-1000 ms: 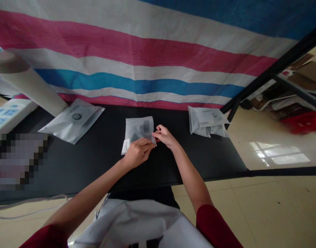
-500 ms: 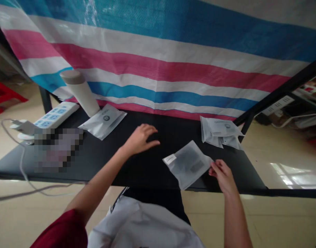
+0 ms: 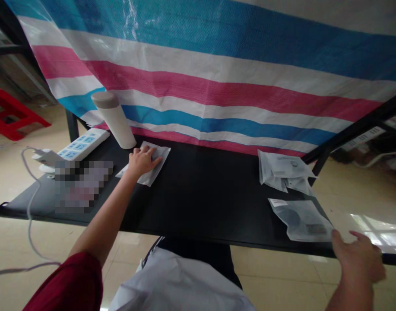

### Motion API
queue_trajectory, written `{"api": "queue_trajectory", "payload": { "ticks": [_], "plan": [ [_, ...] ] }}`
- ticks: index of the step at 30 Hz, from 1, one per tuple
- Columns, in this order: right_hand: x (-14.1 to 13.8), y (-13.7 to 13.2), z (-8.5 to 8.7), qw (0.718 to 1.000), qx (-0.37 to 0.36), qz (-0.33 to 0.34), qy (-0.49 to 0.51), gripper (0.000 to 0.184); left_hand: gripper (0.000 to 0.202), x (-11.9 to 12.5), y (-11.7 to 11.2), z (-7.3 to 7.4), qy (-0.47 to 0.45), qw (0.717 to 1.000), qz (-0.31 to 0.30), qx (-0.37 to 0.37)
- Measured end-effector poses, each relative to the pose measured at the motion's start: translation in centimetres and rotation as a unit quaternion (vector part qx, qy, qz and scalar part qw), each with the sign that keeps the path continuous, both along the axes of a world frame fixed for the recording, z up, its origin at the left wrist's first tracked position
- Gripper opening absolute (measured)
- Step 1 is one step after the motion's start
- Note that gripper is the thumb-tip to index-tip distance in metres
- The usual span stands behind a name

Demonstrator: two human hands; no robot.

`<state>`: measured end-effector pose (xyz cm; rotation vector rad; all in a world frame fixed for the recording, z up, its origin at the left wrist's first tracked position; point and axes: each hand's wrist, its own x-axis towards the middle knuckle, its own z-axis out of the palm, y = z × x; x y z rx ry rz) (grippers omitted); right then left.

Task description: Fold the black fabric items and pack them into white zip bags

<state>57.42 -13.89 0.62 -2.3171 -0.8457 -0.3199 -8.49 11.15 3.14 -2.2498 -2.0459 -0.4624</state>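
Note:
My left hand [image 3: 142, 162] lies on a frosted plastic pouch [image 3: 155, 165] at the left of the table, fingers spread over its top. At the front right, another frosted pouch [image 3: 298, 220] lies flat with a white label at one corner; a dark shape and a round shape show through it. Beside that pouch's right corner is my right hand [image 3: 358, 257], past the table's edge. Its fingers are apart and the thumb is at or very near the corner; contact is hard to tell.
A small pile of similar pouches [image 3: 283, 168] sits at the back right. On the left stand a white bottle [image 3: 115, 121], a power strip [image 3: 84, 144] with a plugged-in charger [image 3: 50, 160] and cable, and a blurred-out flat object [image 3: 84, 185]. A striped sheet [image 3: 204, 93] hangs behind the black table [image 3: 201, 194].
The labelled pouch has moved right, from the middle front to the table's right end, and my right hand has opened. My left hand has moved left onto the other pouch.

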Motion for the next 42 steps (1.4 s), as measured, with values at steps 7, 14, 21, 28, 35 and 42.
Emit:
{"api": "queue_trajectory", "payload": {
  "ticks": [7, 14, 21, 28, 35, 42],
  "plan": [
    [-16.1, 11.6, 2.0, 0.920, -0.027, 0.385, 0.069, 0.042, 0.044, 10.0, -6.6, 2.6, 0.069, 0.994, -0.082, -0.032],
    [-29.7, 19.5, -0.4, 0.765, -0.167, 0.574, 0.240, 0.033, 0.037, 14.1, -2.0, 1.6, -0.054, 0.943, -0.270, -0.190],
    [-31.6, 20.9, -1.0, 0.733, -0.196, 0.580, 0.297, 0.029, 0.026, 15.0, -1.3, -0.5, -0.082, 0.932, -0.264, -0.233],
    [-32.7, 20.4, -0.9, 0.693, -0.158, 0.567, 0.416, 0.031, 0.023, 15.8, -0.9, -0.6, -0.136, 0.934, -0.253, -0.212],
    [-32.4, 11.7, -1.2, 0.671, -0.192, 0.548, 0.461, 0.040, 0.019, 16.8, 4.4, 0.1, -0.186, 0.945, -0.210, -0.169],
    [-29.6, 11.4, -0.4, 0.710, -0.122, 0.481, 0.500, 0.041, 0.028, 18.7, 2.7, 1.3, -0.124, 0.968, -0.213, -0.048]
  ]
}}
